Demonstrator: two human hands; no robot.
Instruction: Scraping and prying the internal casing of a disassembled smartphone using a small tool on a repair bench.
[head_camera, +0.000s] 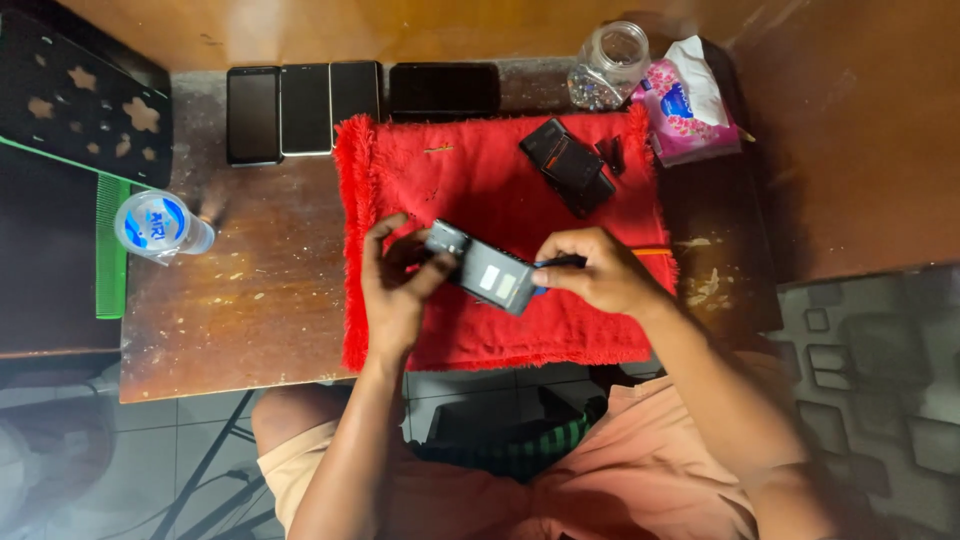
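Over a fluffy red mat (480, 180), my left hand (395, 290) grips the left end of a dark opened phone (485, 268) lying back-up, its inner parts showing. My right hand (595, 272) pinches a thin dark tool (560, 262) whose tip touches the phone's right end. Both hands hover just above the mat's front half. Another dark phone part (568, 165) lies on the mat's far right.
Three phones (302, 110) and a wider dark phone (444, 90) line the table's far edge. A glass jar (608, 65) and a pink tissue pack (688, 105) stand at the back right. A capped water bottle (158, 226) sits left on the worn wooden table (230, 310).
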